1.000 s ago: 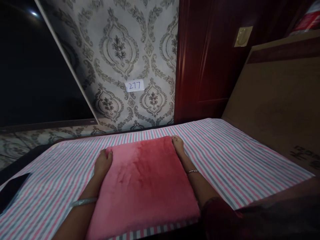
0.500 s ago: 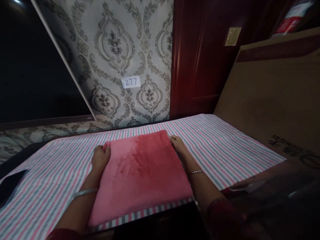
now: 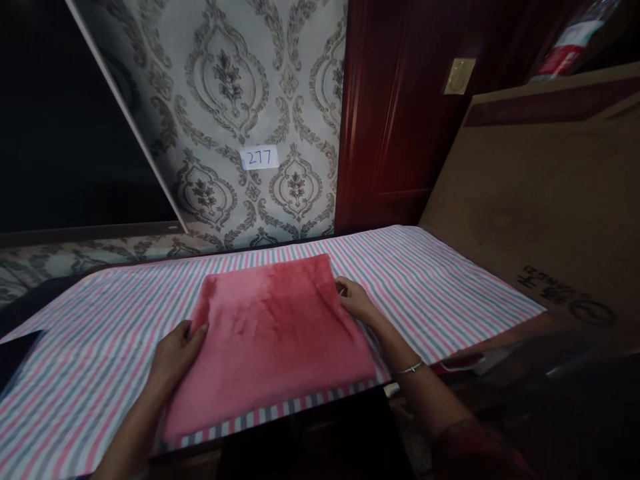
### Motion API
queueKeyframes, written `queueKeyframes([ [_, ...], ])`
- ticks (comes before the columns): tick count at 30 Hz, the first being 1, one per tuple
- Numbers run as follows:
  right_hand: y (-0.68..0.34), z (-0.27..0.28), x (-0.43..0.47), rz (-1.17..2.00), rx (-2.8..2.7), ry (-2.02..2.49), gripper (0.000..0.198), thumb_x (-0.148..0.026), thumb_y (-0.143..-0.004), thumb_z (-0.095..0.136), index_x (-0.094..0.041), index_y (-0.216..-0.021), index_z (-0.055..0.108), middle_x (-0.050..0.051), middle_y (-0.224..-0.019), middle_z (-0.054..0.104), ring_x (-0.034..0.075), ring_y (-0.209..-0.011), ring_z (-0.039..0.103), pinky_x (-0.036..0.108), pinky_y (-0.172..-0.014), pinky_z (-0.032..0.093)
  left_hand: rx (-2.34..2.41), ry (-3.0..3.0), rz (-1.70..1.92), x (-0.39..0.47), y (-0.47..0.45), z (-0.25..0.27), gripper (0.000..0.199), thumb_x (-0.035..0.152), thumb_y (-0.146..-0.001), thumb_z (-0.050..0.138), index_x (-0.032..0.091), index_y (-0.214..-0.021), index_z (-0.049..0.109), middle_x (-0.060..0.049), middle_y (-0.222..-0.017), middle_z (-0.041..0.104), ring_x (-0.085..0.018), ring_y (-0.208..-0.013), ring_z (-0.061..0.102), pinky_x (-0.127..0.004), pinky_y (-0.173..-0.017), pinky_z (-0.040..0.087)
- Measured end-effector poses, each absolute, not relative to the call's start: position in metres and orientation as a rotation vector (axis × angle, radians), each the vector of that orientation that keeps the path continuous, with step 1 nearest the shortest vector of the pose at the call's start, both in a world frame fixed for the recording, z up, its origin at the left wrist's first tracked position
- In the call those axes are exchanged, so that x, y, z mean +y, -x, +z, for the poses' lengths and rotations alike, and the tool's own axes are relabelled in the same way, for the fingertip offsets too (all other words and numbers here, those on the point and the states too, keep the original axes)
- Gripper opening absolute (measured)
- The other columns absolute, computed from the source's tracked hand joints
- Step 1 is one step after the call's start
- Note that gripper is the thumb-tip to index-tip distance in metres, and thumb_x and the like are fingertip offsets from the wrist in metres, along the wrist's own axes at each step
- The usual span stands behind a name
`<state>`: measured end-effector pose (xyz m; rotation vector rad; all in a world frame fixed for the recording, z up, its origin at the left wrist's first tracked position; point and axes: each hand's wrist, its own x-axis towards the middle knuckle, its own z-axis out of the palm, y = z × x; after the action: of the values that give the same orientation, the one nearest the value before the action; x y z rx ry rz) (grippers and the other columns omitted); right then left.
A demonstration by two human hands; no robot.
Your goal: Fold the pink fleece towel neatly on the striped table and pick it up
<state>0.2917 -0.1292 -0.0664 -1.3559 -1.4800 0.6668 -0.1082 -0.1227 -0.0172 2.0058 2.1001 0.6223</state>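
Note:
A flat, roughly square pink plush cloth (image 3: pixel 280 340) lies on the striped tablecloth (image 3: pixel 420 287), close to the table's front edge. Its surface shows darker brushed patches, and the upper corners look creased. My left hand (image 3: pixel 175 353) grips its left edge partway down, thumb on top, with the other fingers partly hidden. At the upper right edge, my right hand (image 3: pixel 356 300) has its fingers closed on the cloth's border. A bracelet shows on my right wrist.
A large cardboard box (image 3: pixel 530 200) stands on the right, with a red-labelled bottle (image 3: pixel 570 50) behind its top. A dark screen (image 3: pixel 80 133) is at the left, above a dark flat object (image 3: pixel 17 360) on the table. Patterned wallpaper bears a "277" label (image 3: pixel 259 158).
My left hand has slid down the cloth's left edge from the upper left corner. My right hand stays near the upper right edge, where the cloth now looks more creased.

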Motion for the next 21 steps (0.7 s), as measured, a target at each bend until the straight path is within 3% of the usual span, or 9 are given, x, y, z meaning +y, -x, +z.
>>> queueKeyframes([
  [7,-0.288,-0.062,-0.132,0.836,-1.294,1.375,0.008,-0.026,-0.059,0.063,-0.021,-0.062,0.058,-0.003,-0.061,0.059,0.015,-0.065,0.051,0.026,-0.061,0.036,2.153,-2.042,0.539,-0.14,0.111,-0.022,0.031,0.053,-0.083,0.037,0.026,-0.072,0.048,-0.008,-0.067,0.068,-0.029,-0.071,0.067,-0.033,-0.064,0.045],
  [14,-0.294,-0.077,-0.144,0.928,-1.03,1.331,0.028,-0.051,-0.068,0.055,-0.024,-0.064,0.049,-0.005,-0.051,0.047,0.012,-0.05,0.042,0.025,-0.05,0.034,2.306,-2.054,0.449,-0.139,0.115,-0.037,0.032,0.044,-0.088,0.027,0.025,-0.08,0.05,-0.017,-0.086,0.075,-0.033,-0.085,0.071,-0.037,-0.074,0.047],
  [21,-0.286,-0.07,-0.175,1.185,-0.927,1.13,0.04,-0.052,-0.059,0.078,-0.021,-0.076,0.058,-0.003,-0.065,0.062,0.014,-0.059,0.055,0.028,-0.062,0.044,2.211,-1.948,0.594,-0.147,0.118,-0.031,0.039,0.058,-0.081,0.033,0.024,-0.081,0.053,-0.015,-0.082,0.073,-0.033,-0.085,0.07,-0.037,-0.074,0.049],
])
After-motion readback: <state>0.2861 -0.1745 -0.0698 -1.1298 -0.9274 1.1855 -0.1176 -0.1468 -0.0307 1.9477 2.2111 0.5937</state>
